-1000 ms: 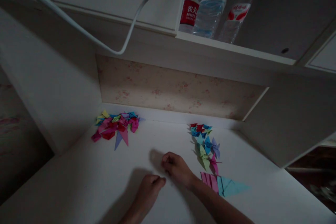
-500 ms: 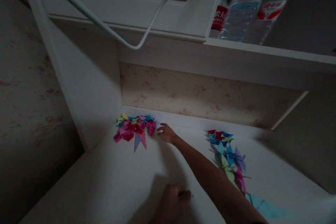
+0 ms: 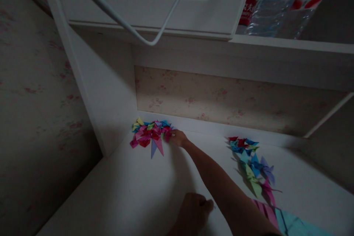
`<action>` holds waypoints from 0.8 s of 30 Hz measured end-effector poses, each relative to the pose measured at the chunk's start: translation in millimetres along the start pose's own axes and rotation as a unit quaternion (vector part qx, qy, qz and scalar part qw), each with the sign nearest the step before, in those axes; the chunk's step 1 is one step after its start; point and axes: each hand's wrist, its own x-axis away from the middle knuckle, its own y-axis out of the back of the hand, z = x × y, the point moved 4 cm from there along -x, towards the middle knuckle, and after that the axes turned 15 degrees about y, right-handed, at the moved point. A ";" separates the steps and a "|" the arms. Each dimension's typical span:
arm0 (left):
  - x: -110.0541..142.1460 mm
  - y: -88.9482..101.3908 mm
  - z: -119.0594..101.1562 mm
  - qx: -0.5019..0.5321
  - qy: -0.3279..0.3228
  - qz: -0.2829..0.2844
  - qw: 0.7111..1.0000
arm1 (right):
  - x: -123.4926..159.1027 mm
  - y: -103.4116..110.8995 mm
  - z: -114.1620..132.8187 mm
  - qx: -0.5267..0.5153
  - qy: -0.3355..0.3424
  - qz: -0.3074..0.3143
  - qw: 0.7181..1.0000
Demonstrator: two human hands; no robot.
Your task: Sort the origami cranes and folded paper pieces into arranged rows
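A pile of folded paper cranes (image 3: 149,134), pink, red, blue, green and yellow, lies against the back of the white desktop at left. My right hand (image 3: 178,138) reaches its right edge, with the fingers closed at a pink paper crane (image 3: 167,133); the exact grip is partly hidden. Low in the middle, my left hand (image 3: 195,210) is curled closed above the desktop. A tiny bit of something shows at its fingertips, too small to name. To the right, more paper cranes (image 3: 256,166) in several colours lie in a loose row.
Pink paper (image 3: 265,212) and teal paper (image 3: 297,226) lie at the lower right, partly behind my right forearm. A white cable (image 3: 151,43) hangs across the upper left. Plastic bottles (image 3: 273,11) stand on the shelf (image 3: 290,42) above. A side panel (image 3: 91,92) bounds the left.
My right hand has moved left onto the pile's edge, its spread fingers closing there. The view has shifted slightly, showing pink paper at the lower right. My left hand stays curled.
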 end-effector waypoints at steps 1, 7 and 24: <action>-0.6 -0.4 1.6 0.006 0.006 0.002 1.000 | 3.1 3.7 0.2 -0.010 -0.004 -0.020 1.000; -3.2 -3.8 5.0 0.019 -0.032 0.008 0.999 | 45.1 37.0 3.6 -0.086 -0.015 -0.155 0.984; -0.3 0.2 -0.9 0.008 -0.042 -0.018 0.999 | 360.1 203.0 -19.5 -0.195 -0.145 -0.270 0.932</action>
